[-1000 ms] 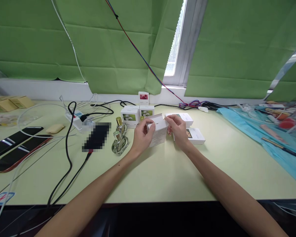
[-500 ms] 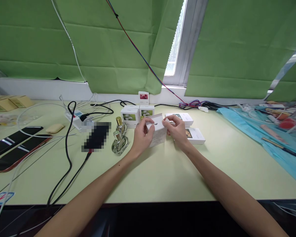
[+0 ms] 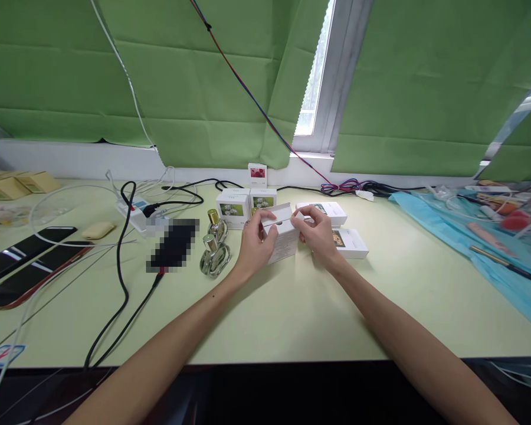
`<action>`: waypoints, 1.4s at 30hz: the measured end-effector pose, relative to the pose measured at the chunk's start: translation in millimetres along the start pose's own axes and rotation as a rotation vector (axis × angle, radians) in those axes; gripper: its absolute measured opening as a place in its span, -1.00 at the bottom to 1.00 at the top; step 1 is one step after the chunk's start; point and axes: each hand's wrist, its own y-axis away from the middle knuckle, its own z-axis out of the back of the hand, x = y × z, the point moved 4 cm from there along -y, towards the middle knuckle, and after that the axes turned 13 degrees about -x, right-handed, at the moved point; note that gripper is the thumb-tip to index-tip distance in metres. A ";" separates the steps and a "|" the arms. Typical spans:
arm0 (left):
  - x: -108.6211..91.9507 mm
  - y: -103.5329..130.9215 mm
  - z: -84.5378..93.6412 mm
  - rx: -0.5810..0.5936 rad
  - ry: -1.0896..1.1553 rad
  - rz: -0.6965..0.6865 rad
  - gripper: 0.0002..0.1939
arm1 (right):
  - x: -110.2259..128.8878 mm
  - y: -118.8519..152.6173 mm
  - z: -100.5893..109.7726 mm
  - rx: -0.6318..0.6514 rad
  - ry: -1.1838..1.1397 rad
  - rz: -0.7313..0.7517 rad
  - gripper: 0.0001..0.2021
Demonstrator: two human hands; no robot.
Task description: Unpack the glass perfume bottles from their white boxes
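Between my two hands is a small white cardboard box [image 3: 284, 243], tilted, with its top flap raised at the back. My left hand [image 3: 257, 245] grips the box's left side, thumb near the top edge. At the right top corner, my right hand [image 3: 317, 235] pinches the box edge or a side flap. What lies inside the box cannot be made out. Left of my left hand stand two glass perfume bottles, a nearer one [image 3: 215, 260] with a silvery cap and one behind it [image 3: 218, 227] with a gold cap.
White picture boxes [image 3: 233, 208] stand behind my hands, and others lie flat [image 3: 353, 244] on the right. Leftward are a power strip [image 3: 135, 215], black cables, a blurred-out device [image 3: 174, 245] and two phones [image 3: 30, 254]. Blue plastic sheeting [image 3: 442, 236] with clutter covers the right side.
Hands and box stay almost in place. The inner part of the box's top, near the dark slot, has shifted slightly under my fingers.
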 end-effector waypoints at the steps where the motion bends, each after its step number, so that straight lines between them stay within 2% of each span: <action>1: -0.2 -0.1 0.0 0.001 0.003 0.001 -0.88 | -0.2 0.1 0.0 0.002 0.000 -0.001 -0.83; 8: 4.9 -0.4 -1.8 -0.021 0.057 0.001 -0.83 | 0.3 0.7 -0.8 0.002 0.017 0.006 -0.84; 12: 4.9 3.4 -2.5 -0.046 0.141 0.017 -0.71 | -0.6 0.5 0.0 -0.020 0.016 0.024 -0.80; 15: 1.3 6.4 -1.7 -0.083 0.162 0.022 -0.62 | -2.0 0.4 0.7 -0.031 0.016 0.047 -0.75; 19: -2.9 6.9 0.5 -0.146 0.137 0.008 -0.61 | -2.0 1.1 1.1 -0.039 0.010 0.078 -0.71; 29: -3.7 5.8 0.3 -0.197 0.227 0.039 -0.51 | -3.2 0.6 -0.2 -0.009 0.063 0.101 -0.79; 33: -3.0 5.2 1.1 -0.206 0.202 0.038 -0.56 | -1.4 1.7 -0.9 0.001 0.068 0.114 -0.81; 42: -2.7 3.7 2.9 -0.203 0.047 -0.102 -0.78 | 3.8 4.2 -1.6 0.002 0.102 0.180 -0.84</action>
